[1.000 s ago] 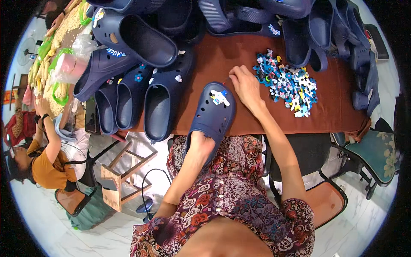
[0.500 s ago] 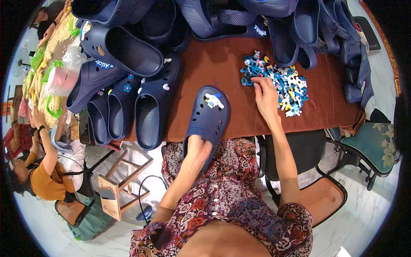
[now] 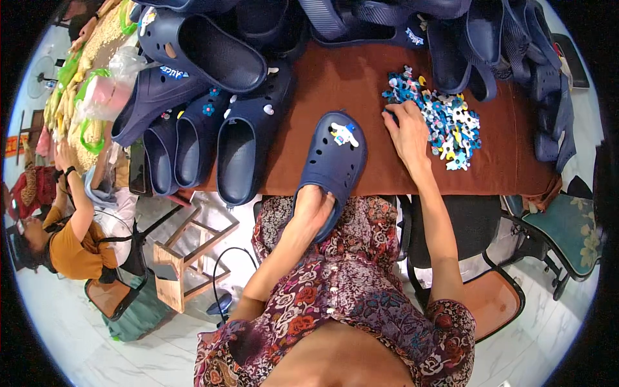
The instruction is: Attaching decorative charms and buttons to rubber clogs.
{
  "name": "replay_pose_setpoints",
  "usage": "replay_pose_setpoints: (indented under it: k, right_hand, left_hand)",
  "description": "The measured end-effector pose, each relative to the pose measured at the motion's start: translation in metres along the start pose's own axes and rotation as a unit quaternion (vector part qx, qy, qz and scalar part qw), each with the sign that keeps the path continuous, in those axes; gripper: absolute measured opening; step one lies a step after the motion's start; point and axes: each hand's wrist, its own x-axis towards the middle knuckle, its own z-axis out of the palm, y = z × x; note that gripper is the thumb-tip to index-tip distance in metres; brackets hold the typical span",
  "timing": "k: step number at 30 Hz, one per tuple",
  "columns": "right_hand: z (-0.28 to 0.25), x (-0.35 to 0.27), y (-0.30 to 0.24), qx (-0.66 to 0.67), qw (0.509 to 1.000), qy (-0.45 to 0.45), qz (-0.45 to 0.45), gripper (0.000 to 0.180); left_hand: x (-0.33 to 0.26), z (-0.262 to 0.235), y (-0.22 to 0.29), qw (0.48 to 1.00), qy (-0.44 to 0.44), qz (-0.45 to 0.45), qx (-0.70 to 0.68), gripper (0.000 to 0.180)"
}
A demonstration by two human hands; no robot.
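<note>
My left hand (image 3: 314,209) is pushed into the heel opening of a navy clog (image 3: 327,171) and grips it, toe pointing away from me. On the clog's toe sits a white, blue and yellow character charm (image 3: 344,134). My right hand (image 3: 410,134) bends over the left edge of a pile of small shoe charms (image 3: 451,126) in white, blue, black and yellow. Its thumb and fingers pinch a small dark charm (image 3: 389,115), mostly covered by the fingertips. Both hands are over the brown cloth of the table (image 3: 361,77).
Navy clogs (image 3: 240,155) with charms crowd the table's left side, and more clogs (image 3: 451,64) line the far and right sides. A person (image 3: 77,238) works at far left beside yellowish goods and bags. A wooden stool (image 3: 187,258) and chairs (image 3: 561,226) stand below the table.
The whole view has shifted, with the table sitting slightly higher and further right. My right fingers have curled in at the pile's left edge. My left hand still holds the clog.
</note>
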Motion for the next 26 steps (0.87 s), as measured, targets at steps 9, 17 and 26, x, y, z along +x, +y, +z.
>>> replay_pose_setpoints:
  k: [9, 17, 26]
  right_hand:
    - [-0.03, -0.052, -0.032, 0.373, 0.911, -0.1, 0.142, 0.016]
    - [-0.005, -0.086, -0.07, 0.509, 0.825, -0.108, 0.221, 0.013]
    - [-0.011, -0.083, -0.074, 0.399, 0.897, -0.065, 0.179, 0.012]
  left_hand:
    - [0.001, -0.009, -0.001, 0.998, -0.023, 0.031, 0.057, 0.036]
    - [-0.006, 0.001, -0.002, 0.998, -0.034, 0.03, 0.047, 0.028]
    - [0.0, -0.011, -0.005, 0.997, -0.063, 0.026, 0.041, 0.034]
